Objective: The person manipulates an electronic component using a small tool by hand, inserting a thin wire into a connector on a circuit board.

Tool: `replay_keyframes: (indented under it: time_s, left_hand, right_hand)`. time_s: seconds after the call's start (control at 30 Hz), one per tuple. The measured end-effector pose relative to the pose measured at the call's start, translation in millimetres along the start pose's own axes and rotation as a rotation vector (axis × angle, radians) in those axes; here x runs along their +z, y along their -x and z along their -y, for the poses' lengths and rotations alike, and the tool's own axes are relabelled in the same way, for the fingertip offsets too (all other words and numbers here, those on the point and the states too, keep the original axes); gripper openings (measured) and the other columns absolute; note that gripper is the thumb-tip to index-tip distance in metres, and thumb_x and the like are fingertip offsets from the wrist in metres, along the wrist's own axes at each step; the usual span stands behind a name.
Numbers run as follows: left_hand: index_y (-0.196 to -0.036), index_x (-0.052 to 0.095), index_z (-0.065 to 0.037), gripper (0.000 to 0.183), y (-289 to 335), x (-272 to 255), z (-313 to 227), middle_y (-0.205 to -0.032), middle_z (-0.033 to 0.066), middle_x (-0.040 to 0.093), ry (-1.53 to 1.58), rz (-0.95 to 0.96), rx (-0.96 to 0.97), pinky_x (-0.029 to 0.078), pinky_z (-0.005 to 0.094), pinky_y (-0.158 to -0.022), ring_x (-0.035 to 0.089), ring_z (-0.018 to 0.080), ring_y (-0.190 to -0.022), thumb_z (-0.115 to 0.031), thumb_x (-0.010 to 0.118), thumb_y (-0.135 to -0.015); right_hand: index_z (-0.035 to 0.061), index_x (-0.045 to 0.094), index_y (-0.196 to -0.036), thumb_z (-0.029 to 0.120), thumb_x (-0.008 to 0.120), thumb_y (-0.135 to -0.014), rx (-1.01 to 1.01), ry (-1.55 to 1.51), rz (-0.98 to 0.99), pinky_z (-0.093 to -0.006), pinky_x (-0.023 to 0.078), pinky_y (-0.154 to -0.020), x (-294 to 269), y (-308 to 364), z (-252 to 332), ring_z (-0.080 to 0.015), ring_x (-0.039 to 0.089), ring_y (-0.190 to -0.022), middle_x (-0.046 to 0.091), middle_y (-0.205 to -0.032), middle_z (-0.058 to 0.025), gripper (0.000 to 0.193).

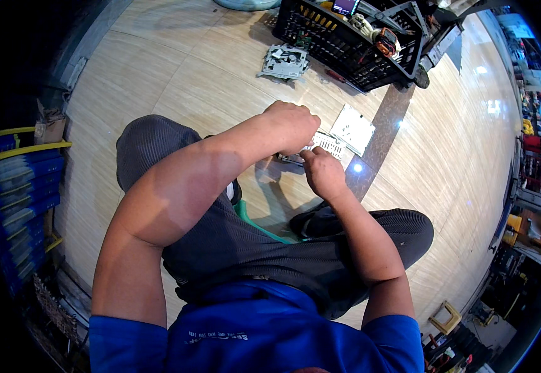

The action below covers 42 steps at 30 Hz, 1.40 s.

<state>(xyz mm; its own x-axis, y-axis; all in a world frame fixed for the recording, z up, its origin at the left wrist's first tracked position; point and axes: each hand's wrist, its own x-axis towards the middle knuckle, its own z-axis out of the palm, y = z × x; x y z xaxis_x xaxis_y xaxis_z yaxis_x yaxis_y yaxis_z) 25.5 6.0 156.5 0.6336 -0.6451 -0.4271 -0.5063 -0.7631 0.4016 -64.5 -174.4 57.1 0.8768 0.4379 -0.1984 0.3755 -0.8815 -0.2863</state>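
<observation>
The slotted metal unit (330, 147), just left of the white plate (354, 128), could skid if pressed unevenly by the curled left hand (293, 126) and bunched right hand (324, 172), whose holds cannot be told.

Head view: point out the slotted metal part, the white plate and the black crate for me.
Slotted metal part (329, 145): head view, on its slotted face.
White plate (357, 128): head view, middle of its flat face.
Black crate (340, 59): head view, on its near side wall.
</observation>
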Motion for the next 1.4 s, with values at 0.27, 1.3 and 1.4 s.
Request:
replay_keyframes:
  time_s: [0.27, 1.3, 1.4]
  left_hand:
    - [-0.116, 0.063, -0.005, 0.036, 1, -1, 0, -0.114, 0.0184, 0.066, 0.007, 0.008, -0.004, 0.051, 0.0451, -0.093, 0.064, 0.0347, -0.109, -0.031, 0.067, -0.092]
    - [-0.114, 0.063, -0.006, 0.035, -3, 6, 4, -0.113, 0.0177, 0.067, -0.029, -0.019, 0.019, 0.051, 0.0449, -0.092, 0.064, 0.0346, -0.11, -0.031, 0.068, -0.09]
    - [-0.114, 0.064, -0.005, 0.035, -2, 3, 2, -0.113, 0.0182, 0.067, -0.031, -0.012, 0.018, 0.051, 0.0448, -0.092, 0.064, 0.0346, -0.109, -0.031, 0.068, -0.091]
  right_hand:
    - [0.0059, 0.064, -0.102, 0.016, 0.054, -0.093, 0.022, -0.002, 0.028, -0.0471, 0.054, -0.068, -3, -1, 3, -0.0377, 0.066, -0.077, 0.064, -0.087, -0.018, 0.016]
    - [0.0031, 0.063, -0.093, 0.007, 0.057, -0.084, -0.004, -0.104, -0.083, -0.0457, 0.054, -0.072, -5, -1, 2, -0.0369, 0.065, -0.084, 0.06, -0.088, -0.0182, 0.011]
    - [0.0029, 0.063, -0.094, 0.006, 0.057, -0.083, -0.03, -0.111, -0.098, -0.0451, 0.054, -0.073, 1, -1, 0, -0.0367, 0.065, -0.085, 0.06, -0.09, -0.0183, 0.013]
